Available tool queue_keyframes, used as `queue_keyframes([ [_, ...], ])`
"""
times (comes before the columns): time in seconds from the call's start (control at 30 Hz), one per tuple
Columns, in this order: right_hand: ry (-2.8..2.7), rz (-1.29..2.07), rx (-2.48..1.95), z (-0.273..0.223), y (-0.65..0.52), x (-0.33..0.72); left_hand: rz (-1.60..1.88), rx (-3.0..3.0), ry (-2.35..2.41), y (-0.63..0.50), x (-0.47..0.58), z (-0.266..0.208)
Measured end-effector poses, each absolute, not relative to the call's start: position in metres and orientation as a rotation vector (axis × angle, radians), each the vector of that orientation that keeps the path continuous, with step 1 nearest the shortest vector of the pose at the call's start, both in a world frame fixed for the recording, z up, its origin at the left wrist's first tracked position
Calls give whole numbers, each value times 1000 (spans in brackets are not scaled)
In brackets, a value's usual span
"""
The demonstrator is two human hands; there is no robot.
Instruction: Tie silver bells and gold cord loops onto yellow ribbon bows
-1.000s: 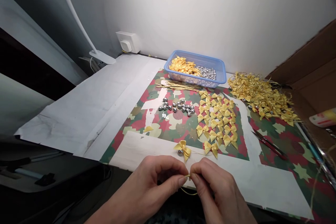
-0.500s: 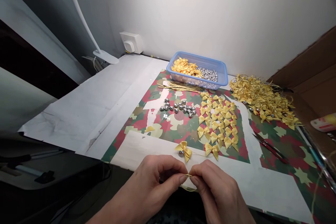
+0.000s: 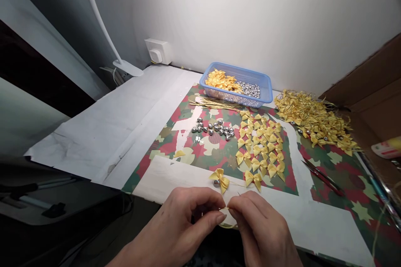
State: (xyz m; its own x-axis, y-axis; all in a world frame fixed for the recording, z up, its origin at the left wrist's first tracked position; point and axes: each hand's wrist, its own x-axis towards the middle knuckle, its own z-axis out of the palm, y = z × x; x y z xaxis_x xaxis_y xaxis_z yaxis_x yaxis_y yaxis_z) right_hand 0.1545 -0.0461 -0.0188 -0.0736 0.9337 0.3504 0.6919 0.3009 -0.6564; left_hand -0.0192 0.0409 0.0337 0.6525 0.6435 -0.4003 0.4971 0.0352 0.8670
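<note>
Cord (image 3: 223, 208) spans left to right between our left hand (image 3: 184, 217) and right hand (image 3: 266, 221): right fingertips (image 3: 232, 203) pinch it closely; left thumb (image 3: 216, 219) sits slightly apart, hold unclear.

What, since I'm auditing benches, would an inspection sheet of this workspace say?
Surface: patterned sheet with white patches; white paper along the near side.
Job's things: gold cord at the fingertips; bows in rough columns; silver bells grouped beside them; basket holding more of both.
Clutter: tangled heap of bows and cords at right; tool nearer the front.
Grip: right hand pinches the cord; left hand close by, hold unclear.
Cables: white cable by the lamp.
Surroundings: wall, socket, cardboard.
</note>
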Motion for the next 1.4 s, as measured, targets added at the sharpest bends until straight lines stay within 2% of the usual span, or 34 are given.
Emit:
queue_keyframes([
  [0.17,-1838,319,-1420,-21,-44,154,200,1561,1013,38,-17,38],
  [0.43,-1766,372,-1451,-11,-45,151,204,1564,943,38,-21,34],
  [0.67,-1706,279,-1484,-12,-47,146,379,1248,892,31,-17,19],
  [0.8,-1671,288,-1475,-13,-48,145,425,1311,933,28,-14,22],
  [1.13,-1624,310,-1466,-12,-46,145,358,1458,918,32,-17,28],
  [1.4,-1614,324,-1476,-13,-47,142,382,1336,941,32,-15,22],
])
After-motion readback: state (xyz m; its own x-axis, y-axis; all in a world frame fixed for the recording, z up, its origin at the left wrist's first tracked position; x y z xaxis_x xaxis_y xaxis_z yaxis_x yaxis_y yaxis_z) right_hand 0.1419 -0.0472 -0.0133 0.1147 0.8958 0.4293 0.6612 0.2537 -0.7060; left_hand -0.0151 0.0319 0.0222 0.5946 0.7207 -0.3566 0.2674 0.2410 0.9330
